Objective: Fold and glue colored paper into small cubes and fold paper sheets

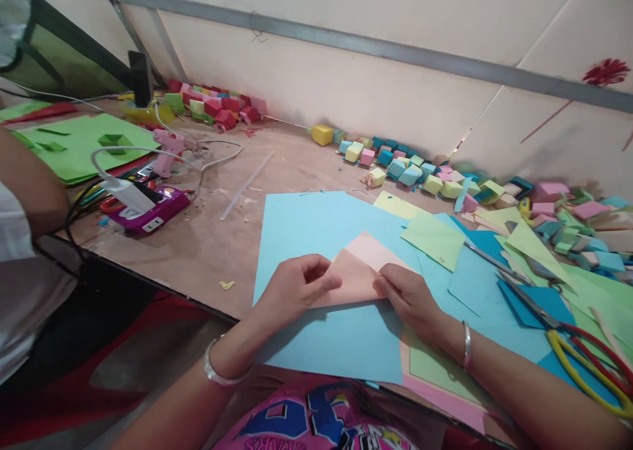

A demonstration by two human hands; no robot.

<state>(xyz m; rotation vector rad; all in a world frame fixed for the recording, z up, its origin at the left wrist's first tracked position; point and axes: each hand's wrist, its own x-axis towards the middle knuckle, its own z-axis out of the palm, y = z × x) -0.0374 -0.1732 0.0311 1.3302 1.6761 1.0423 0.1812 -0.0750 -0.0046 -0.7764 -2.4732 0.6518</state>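
A pink square of paper (359,269) lies partly folded on a large light blue sheet (326,232) at the table's near edge. My left hand (291,288) pinches its left side, fingers curled with the thumb pressing the fold. My right hand (408,295) grips the paper's right corner, fingers closed on it. Both wrists wear silver bangles.
Green, blue and yellow paper pieces (435,239) and yellow-handled scissors (568,328) lie to the right. Rows of small folded paper cubes (410,170) line the back wall. A pink glue gun (168,150), a purple power strip (148,213) and another person's arm (30,193) are at left.
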